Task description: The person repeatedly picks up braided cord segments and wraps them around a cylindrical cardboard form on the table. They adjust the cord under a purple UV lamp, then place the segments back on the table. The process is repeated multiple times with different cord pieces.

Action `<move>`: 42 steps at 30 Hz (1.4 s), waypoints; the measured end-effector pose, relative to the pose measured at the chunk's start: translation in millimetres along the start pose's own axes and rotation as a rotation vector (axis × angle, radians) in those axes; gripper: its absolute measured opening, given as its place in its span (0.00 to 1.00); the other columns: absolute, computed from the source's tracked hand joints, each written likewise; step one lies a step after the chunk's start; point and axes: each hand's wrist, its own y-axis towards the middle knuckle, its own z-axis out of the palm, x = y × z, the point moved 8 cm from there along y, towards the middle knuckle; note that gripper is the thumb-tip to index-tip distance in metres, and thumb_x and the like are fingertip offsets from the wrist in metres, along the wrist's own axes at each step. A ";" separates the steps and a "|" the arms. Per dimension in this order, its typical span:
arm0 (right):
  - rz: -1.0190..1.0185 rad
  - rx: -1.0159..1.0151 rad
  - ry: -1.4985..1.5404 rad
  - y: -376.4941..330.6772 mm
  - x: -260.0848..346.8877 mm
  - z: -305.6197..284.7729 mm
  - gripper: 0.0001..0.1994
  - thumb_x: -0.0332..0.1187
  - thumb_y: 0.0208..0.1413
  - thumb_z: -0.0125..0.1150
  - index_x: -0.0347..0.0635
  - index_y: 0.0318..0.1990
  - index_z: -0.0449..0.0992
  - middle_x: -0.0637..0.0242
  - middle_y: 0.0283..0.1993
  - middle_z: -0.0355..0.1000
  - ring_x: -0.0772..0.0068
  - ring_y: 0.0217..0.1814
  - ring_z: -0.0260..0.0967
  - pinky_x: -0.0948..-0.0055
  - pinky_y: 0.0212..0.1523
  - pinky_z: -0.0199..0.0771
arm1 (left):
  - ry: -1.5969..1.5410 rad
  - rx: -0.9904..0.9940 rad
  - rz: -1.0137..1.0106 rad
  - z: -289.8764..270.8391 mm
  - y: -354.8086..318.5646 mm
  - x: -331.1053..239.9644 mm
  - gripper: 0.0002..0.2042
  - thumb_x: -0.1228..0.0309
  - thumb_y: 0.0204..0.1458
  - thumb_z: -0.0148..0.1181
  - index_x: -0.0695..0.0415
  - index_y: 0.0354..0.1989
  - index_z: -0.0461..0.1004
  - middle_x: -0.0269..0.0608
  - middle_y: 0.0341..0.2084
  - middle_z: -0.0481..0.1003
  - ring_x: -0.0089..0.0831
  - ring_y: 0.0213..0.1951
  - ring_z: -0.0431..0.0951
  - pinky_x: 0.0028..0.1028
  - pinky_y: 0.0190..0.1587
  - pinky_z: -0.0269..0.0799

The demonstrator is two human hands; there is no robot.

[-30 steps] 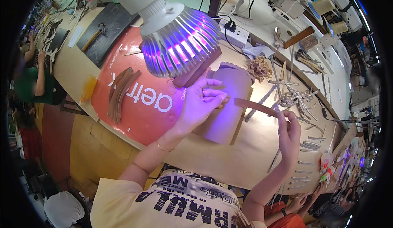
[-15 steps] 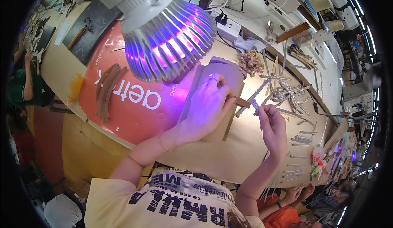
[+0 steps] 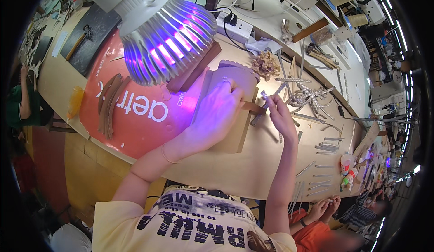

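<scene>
A: What is the biggest thing here?

B: The long worktop [image 3: 217,170]. It is smooth, pale wood and runs across the middle of the frame. A big round red mat [image 3: 135,116] lies on it at the left, so things can be worked on there.

A: And that shiny thing on top?

B: A lamp [image 3: 165,39] with metal ribs, in the upper left. It hangs low and glows purple on the work under it.

A: What do the hands do?

B: The left hand [image 3: 217,116] lies flat and spread on a tan board [image 3: 235,136] in the middle of the frame, likely to keep it from sliding. A thin brown strip [image 3: 252,107] pokes out from under its fingers.

A: And the other?

B: The right hand [image 3: 280,118] is just right of it, fingers pinched shut on a small sparkly strip [image 3: 264,96]. More sparkly strips [image 3: 307,93] lie in a pile at the upper right.
</scene>
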 end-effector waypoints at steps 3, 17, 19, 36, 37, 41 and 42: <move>-0.075 -0.018 -0.154 -2.5 -7.6 2.2 0.16 0.41 0.69 0.47 0.34 0.44 0.71 0.60 0.33 0.73 0.70 0.35 0.68 0.70 0.41 0.68 | 0.113 0.068 0.001 6.2 -2.5 -0.2 0.06 0.76 0.50 0.61 0.59 0.34 0.71 0.42 0.31 0.68 0.42 0.35 0.72 0.43 0.59 0.64; -0.020 -0.173 -0.174 -32.0 -4.9 -24.2 0.13 0.39 0.67 0.51 0.36 0.43 0.72 0.64 0.25 0.70 0.72 0.27 0.68 0.70 0.32 0.69 | -0.020 0.084 -0.037 5.1 -3.3 7.7 0.09 0.74 0.50 0.63 0.59 0.38 0.73 0.45 0.35 0.70 0.48 0.42 0.73 0.45 0.54 0.68; -0.005 -0.155 -0.057 -36.8 9.8 -18.6 0.13 0.39 0.66 0.52 0.37 0.44 0.72 0.68 0.28 0.70 0.80 0.27 0.63 0.75 0.30 0.65 | 0.021 0.046 -0.032 -1.4 -4.9 4.2 0.08 0.73 0.49 0.63 0.59 0.37 0.73 0.44 0.34 0.70 0.48 0.41 0.73 0.47 0.59 0.64; -0.006 -0.078 0.117 -64.4 75.1 7.7 0.17 0.42 0.69 0.44 0.33 0.48 0.69 0.68 0.35 0.67 0.78 0.37 0.59 0.76 0.41 0.62 | -0.298 0.019 -0.167 -9.1 -13.8 17.0 0.04 0.77 0.58 0.54 0.64 0.34 0.67 0.42 0.26 0.72 0.39 0.30 0.76 0.31 0.42 0.74; -0.008 -0.091 0.135 -66.5 78.1 6.8 0.15 0.39 0.69 0.46 0.34 0.44 0.71 0.68 0.33 0.68 0.79 0.35 0.59 0.78 0.39 0.62 | -0.404 0.067 -0.273 -8.4 -16.4 27.6 0.04 0.77 0.58 0.54 0.64 0.35 0.67 0.40 0.26 0.73 0.35 0.30 0.77 0.29 0.39 0.74; -0.156 0.021 0.131 -68.7 105.6 19.5 0.10 0.33 0.67 0.51 0.33 0.41 0.73 0.71 0.28 0.67 0.84 0.29 0.57 0.80 0.30 0.59 | -0.777 0.118 -0.465 -12.2 -24.8 63.4 0.05 0.74 0.60 0.55 0.64 0.37 0.69 0.34 0.26 0.76 0.22 0.29 0.78 0.21 0.31 0.74; -0.179 0.047 0.126 -67.9 111.1 24.9 0.10 0.33 0.67 0.52 0.33 0.40 0.73 0.72 0.28 0.67 0.84 0.30 0.57 0.80 0.30 0.59 | -0.837 0.149 -0.515 -8.0 -27.1 71.8 0.06 0.73 0.61 0.56 0.63 0.38 0.69 0.33 0.27 0.76 0.19 0.29 0.78 0.20 0.31 0.74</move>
